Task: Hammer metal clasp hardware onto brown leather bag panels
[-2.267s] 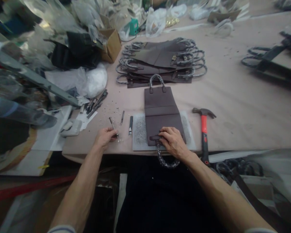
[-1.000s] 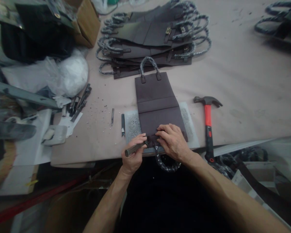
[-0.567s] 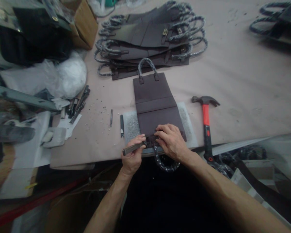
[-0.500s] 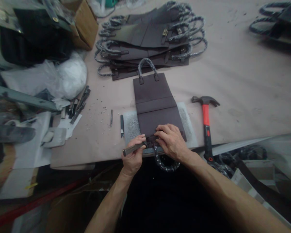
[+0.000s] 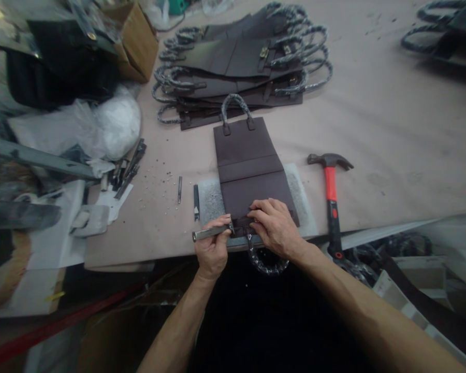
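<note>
A dark brown leather bag panel (image 5: 252,166) with two wrapped handles lies over a pale slab (image 5: 303,202) at the table's front edge. My left hand (image 5: 213,251) is closed around a metal punch (image 5: 207,233), tilted nearly level, its working end by the panel's near edge. My right hand (image 5: 274,223) presses its bent fingers on the panel's near edge, beside a handle tab; the fingertips seem to pinch the leather there. The near handle (image 5: 270,267) hangs over the table edge below my right hand.
A claw hammer (image 5: 330,202) with a red and black grip lies to the right. Left of the slab are a dark flat tool (image 5: 196,202), a thin metal rod (image 5: 179,190) and scattered bits. Stacked bag panels (image 5: 236,57) lie behind; several punches (image 5: 128,168) lie farther left.
The punch in my left hand has tipped flatter, its outer end swinging slightly left. My right hand and the panel have stayed in place.
</note>
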The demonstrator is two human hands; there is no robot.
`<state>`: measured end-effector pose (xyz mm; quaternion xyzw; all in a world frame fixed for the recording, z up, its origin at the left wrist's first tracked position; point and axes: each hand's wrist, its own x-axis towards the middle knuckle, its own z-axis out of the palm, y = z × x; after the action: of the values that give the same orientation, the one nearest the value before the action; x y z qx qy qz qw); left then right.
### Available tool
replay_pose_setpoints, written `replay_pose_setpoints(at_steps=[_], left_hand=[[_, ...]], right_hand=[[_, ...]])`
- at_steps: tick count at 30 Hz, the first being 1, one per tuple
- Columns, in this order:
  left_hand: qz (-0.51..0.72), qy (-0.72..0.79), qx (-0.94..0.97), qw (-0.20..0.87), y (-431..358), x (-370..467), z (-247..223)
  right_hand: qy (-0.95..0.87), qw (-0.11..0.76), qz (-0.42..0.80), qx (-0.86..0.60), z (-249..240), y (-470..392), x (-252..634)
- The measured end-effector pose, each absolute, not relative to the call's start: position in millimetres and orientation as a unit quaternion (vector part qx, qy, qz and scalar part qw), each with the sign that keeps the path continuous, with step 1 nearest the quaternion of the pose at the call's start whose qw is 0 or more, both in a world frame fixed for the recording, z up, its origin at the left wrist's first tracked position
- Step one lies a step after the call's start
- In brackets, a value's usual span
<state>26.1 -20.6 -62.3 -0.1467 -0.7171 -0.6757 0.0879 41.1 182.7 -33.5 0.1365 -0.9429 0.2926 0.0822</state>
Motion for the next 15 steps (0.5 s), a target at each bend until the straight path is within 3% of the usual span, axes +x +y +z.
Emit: replay_pose_setpoints(at_steps=[15], left_hand=[[-0.57, -0.751, -0.277, 0.183, -15.6, 19.1, -56.8]], right_hand=[[-0.946, 0.086, 0.279, 0.144, -33.0, 182.1, 41.5]])
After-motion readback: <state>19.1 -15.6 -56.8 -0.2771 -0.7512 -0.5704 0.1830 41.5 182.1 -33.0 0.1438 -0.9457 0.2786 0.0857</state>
